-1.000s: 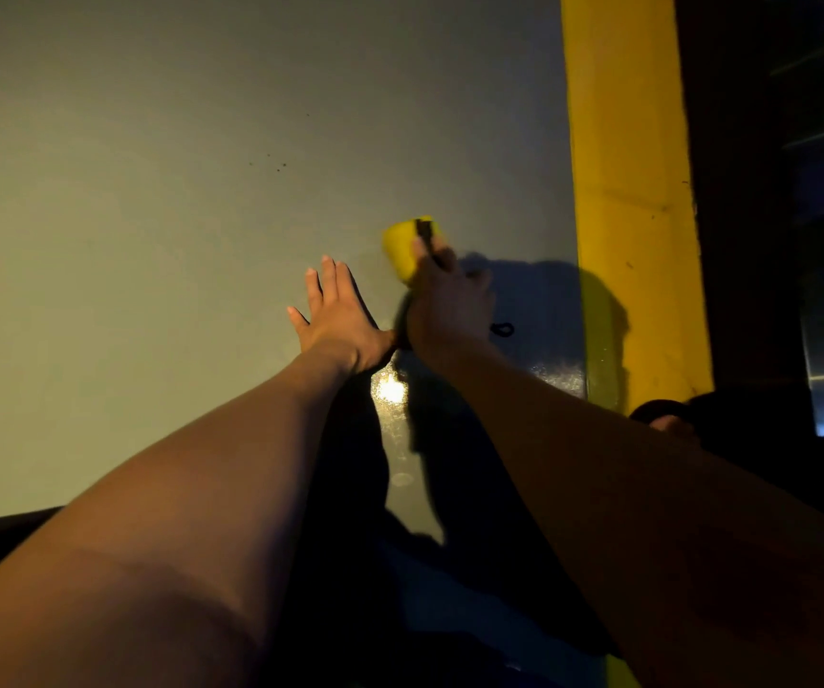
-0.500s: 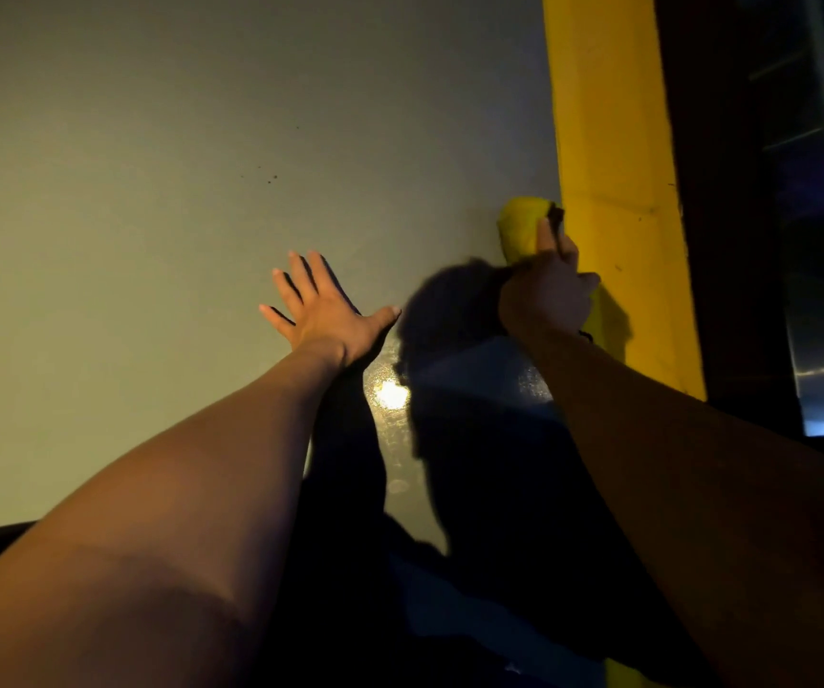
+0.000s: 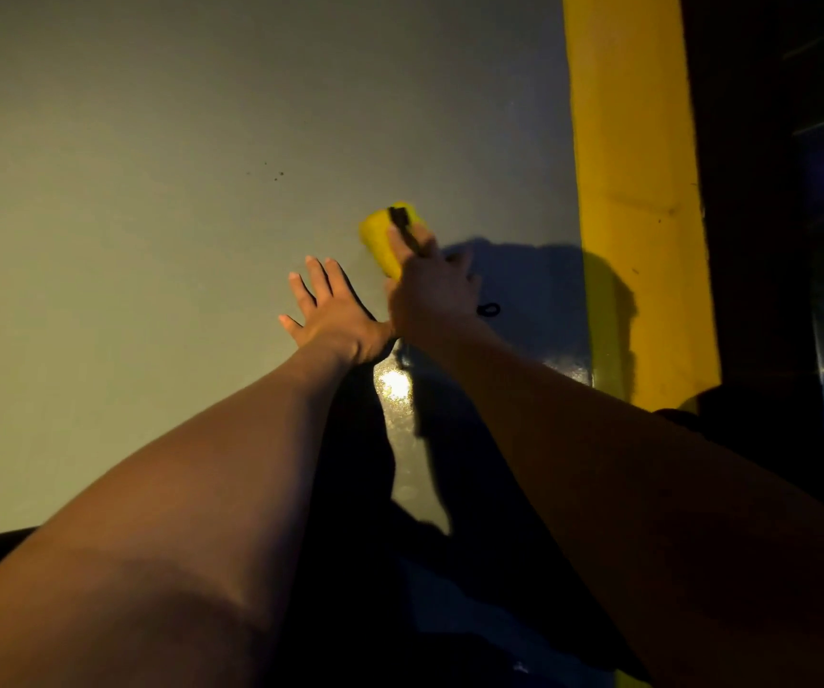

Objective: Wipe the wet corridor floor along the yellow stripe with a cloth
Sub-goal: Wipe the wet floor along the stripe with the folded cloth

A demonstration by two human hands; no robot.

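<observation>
A yellow cloth [image 3: 381,239] with a dark strap across it lies on the grey floor [image 3: 152,191], well left of the yellow stripe [image 3: 633,191]. My right hand [image 3: 432,290] grips the near end of the cloth and holds it down on the floor. My left hand [image 3: 333,315] lies flat on the floor just left of the right hand, fingers spread and straight. A wet, shiny patch [image 3: 395,387] glints on the floor right behind my wrists.
A dark wall or door strip [image 3: 772,240] runs along the right of the stripe. A small dark loop [image 3: 488,309] lies on the floor beside my right hand. A few dark specks [image 3: 276,175] dot the floor farther ahead.
My right hand has swept the cloth leftward, from the edge of the yellow stripe back toward my left hand. The left hand has stayed flat on the floor.
</observation>
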